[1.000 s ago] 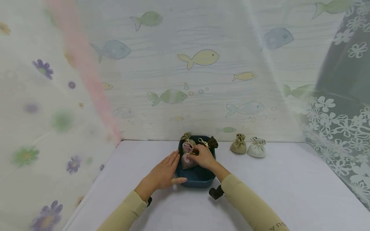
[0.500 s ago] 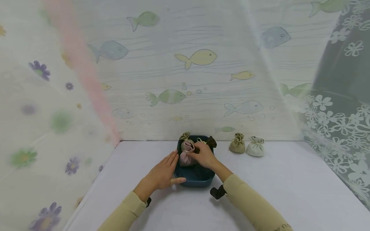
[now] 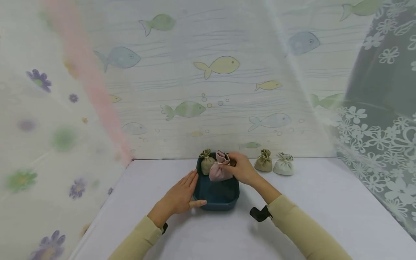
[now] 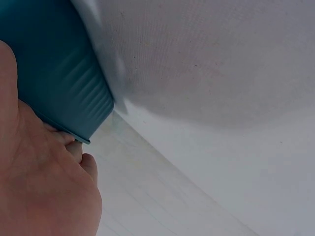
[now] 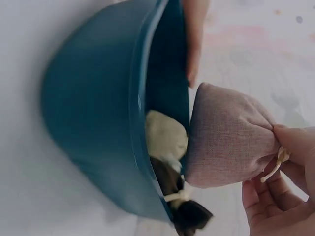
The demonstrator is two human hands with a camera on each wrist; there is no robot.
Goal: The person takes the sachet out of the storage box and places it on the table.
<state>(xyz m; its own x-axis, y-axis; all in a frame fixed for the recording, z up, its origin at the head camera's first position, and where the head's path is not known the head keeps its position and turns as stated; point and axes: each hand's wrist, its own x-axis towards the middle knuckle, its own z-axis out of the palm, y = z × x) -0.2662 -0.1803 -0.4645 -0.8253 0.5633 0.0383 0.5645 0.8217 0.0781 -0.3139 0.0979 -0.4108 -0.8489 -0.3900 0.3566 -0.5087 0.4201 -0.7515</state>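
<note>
My right hand (image 3: 243, 168) pinches a dusty-pink drawstring pouch (image 3: 220, 172) by its gathered neck. The pouch hangs over the blue plastic basin (image 3: 216, 207); in the right wrist view its body (image 5: 231, 135) is clear of the rim. Against the basin's left side lies my left hand (image 3: 177, 196), fingers straight along the wall and thumb at the front corner. Inside the basin an olive-tan pouch (image 3: 207, 166) stands at the back left. A dark brown pouch (image 5: 192, 214) with a cream cord leans over the rim in the right wrist view, mostly hidden from the head view.
Right of the basin, near the table's back edge, stand a tan pouch (image 3: 264, 163) and a white pouch (image 3: 284, 167). A fish-printed curtain (image 3: 201, 83) hangs behind the white table (image 3: 208, 238), with a flowered sheet (image 3: 55, 151) at the left.
The right hand has raised the pink pouch from among the others in the basin and shifted it rightward. The left hand keeps its place on the basin. The head view has turned slightly right.
</note>
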